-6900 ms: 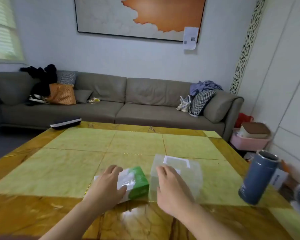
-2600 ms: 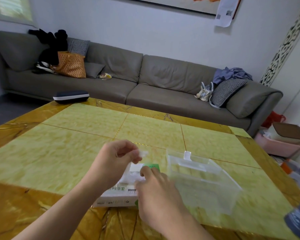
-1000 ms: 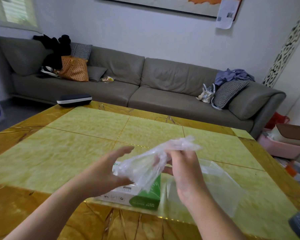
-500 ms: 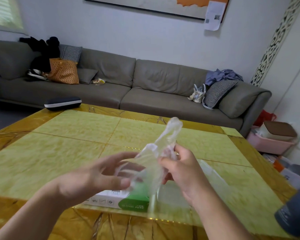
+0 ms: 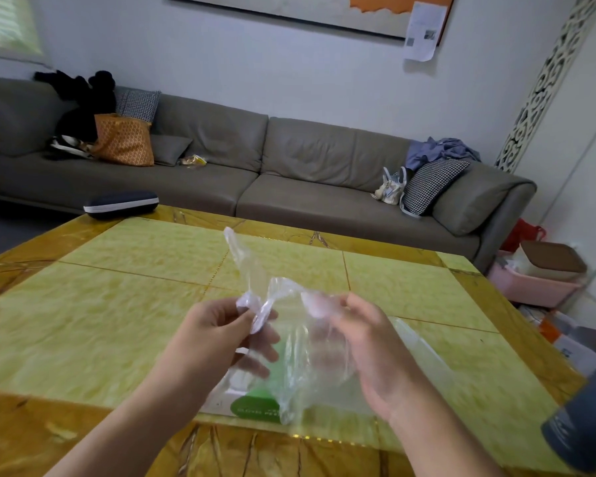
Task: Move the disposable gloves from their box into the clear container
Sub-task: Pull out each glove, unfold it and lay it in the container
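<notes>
A home living room: long grey sofa (image 5: 255,160) with cushions, wall painting (image 5: 307,8), marble-topped table (image 5: 83,304).

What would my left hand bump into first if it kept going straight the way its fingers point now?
Probably the right hand. The left hand points rightward across the thin clear glove that both hands pinch, so only that film seems to lie between them, though depth is hard to judge.

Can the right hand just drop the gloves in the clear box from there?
Probably yes. The right hand holds the gloves together with the left hand, up above the table. The clear box sits close beside it, seemingly unblocked, though its opening is hard to make out.
</notes>
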The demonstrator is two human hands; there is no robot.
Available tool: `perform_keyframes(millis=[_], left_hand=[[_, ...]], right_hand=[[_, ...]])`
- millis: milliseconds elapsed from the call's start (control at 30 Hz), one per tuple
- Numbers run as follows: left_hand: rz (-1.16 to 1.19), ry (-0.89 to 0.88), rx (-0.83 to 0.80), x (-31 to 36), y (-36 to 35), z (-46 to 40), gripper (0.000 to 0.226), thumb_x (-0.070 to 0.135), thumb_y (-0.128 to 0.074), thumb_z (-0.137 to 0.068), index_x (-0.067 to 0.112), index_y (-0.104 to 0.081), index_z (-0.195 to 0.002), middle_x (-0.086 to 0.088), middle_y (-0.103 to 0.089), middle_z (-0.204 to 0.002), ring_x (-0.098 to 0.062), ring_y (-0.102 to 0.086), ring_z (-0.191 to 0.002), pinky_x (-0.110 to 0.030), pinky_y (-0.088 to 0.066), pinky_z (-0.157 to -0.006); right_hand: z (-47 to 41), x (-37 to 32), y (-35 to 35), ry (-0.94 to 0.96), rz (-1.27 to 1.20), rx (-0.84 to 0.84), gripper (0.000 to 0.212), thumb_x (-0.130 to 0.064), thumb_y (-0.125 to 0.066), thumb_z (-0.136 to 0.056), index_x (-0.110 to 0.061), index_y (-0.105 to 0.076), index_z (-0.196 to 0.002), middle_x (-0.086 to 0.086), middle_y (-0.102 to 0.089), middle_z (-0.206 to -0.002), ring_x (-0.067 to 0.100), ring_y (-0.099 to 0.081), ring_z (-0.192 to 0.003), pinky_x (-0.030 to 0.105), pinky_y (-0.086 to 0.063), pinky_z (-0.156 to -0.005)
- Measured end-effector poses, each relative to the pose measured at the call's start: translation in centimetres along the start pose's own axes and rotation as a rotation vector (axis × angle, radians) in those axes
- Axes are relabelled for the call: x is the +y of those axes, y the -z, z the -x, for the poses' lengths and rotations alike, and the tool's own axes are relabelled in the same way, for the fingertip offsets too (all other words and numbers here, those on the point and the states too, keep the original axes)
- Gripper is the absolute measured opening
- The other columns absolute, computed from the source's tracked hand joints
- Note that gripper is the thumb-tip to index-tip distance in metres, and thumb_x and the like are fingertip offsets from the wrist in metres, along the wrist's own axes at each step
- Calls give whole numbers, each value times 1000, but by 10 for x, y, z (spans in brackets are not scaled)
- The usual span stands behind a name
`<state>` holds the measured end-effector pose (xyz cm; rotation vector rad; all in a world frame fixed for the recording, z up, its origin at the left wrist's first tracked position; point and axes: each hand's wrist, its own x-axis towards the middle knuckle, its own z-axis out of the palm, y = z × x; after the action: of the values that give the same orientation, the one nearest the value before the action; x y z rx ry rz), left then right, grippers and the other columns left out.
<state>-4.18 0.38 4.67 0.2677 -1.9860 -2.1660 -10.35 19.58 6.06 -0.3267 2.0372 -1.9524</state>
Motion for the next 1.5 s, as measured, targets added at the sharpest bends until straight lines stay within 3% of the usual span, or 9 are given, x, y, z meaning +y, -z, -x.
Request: perform_keyframes(millis=[100, 233, 500, 633, 733, 900, 1200, 1300, 1500], left_hand=[[9, 7, 19, 0, -2, 1, 34, 17, -53, -106, 1, -74, -85, -20, -70, -76, -30, -60, -56, -35, -49, -48], [-19, 37, 124, 2, -2, 0, 39, 40, -54, -105, 12, -74, -86, -7, -50, -54, -16, -33, -38, -20, -24, -40], [-322, 1, 38, 9, 14, -1, 53, 57, -48, -100, 19, -75, -75, -8, -58, -51, -16, -33, -34, -19, -27, -37], [-282, 18, -33, 9, 13, 0, 55, 59, -47, -100, 22, -75, -70, -9, -53, -49, -16, -32, -37, -21, -28, -40], [-268, 30, -168, 11, 21, 0, 49, 60, -60, -91, 21, -70, -63, -5, -52, -52, -14, -34, -41, -23, -31, -42], [-255, 40, -527, 12, 46, -2, 52, 53, -84, -77, 6, -78, -99, 2, -47, -67, -11, -41, -59, -25, -40, -57], [-119, 76, -551, 10, 42, -3, 20, 18, -81, -86, 2, -70, -90, -11, -46, -75, -21, -43, -67, -30, -47, -66], [-140, 10, -481, 8, 32, -1, 19, 16, -79, -90, 3, -65, -89, -13, -55, -80, -23, -52, -72, -30, -50, -71], [-282, 83, -556, 8, 37, -1, 16, 12, -78, -91, 5, -64, -89, -8, -55, -81, -22, -48, -69, -29, -45, -64]], right_hand=[[1, 2, -7, -6, 38, -6, 16, -20, -71, -100, -4, -71, -99, 7, -69, -73, 21, -66, -59, 36, -56, -52], [-2, 7, -3, -6, 65, 109, 22, -22, -61, -106, -4, -70, -99, 3, -42, -57, 15, -32, -43, 24, -25, -39], [-2, 7, 6, -16, 132, 227, 51, -46, -54, -107, -5, -67, -80, -3, -37, -47, 14, -23, -39, 23, -16, -42], [0, 1, 11, -30, 58, 94, 47, -47, -64, -100, -1, -71, -96, -2, -37, -53, 13, -23, -42, 30, -14, -45], [1, 0, 16, 0, 48, -4, 26, -27, -74, -96, -1, -73, -102, 3, -43, -61, 13, -25, -45, 25, -17, -40], [-2, 5, 21, 17, -7, 37, 32, -30, -71, -98, 1, -74, -95, 13, -41, -72, 18, -23, -48, 25, -16, -41], [1, -1, 23, 14, -21, -49, 32, -43, -89, -74, -15, -77, -85, 14, -49, -75, 19, -39, -59, 28, -38, -53], [0, 0, 24, 23, -134, -77, 19, -23, -86, -80, -13, -75, -92, 14, -66, -84, 26, -61, -78, 36, -53, -72], [-2, -4, 21, 45, -399, 119, 4, 3, -64, -96, 0, -66, -97, 15, -63, -77, 22, -61, -62, 32, -56, -52]])
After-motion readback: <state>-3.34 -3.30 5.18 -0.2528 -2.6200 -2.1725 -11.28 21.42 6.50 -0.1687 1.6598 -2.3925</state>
